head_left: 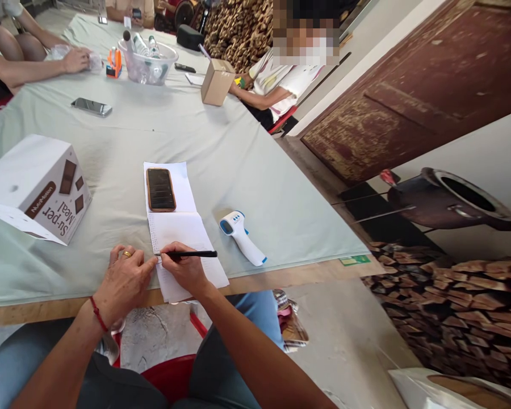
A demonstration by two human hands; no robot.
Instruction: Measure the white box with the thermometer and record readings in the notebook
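A black pen (196, 254) is pinched in my right hand (186, 270), its tip at the left margin of an open notebook (196, 233). Small handwriting runs down that margin. My left hand (128, 278) lies on the tablecloth against the notebook's left edge, fingers loosely spread and holding nothing; it has a gold ring and a red string bracelet. A phone (160, 190) with an orange-brown case rests on the notebook's upper page. Right of the notebook, a white and blue infrared thermometer (243, 237) lies on the cloth.
A white printed box (34, 187) stands at the left. Farther back are a grey phone (91, 107), an orange tape dispenser (114, 63), a basket of bottles (170, 59) and a cardboard box (218, 83). Other people sit around the table. Firewood (460, 307) is stacked at the right.
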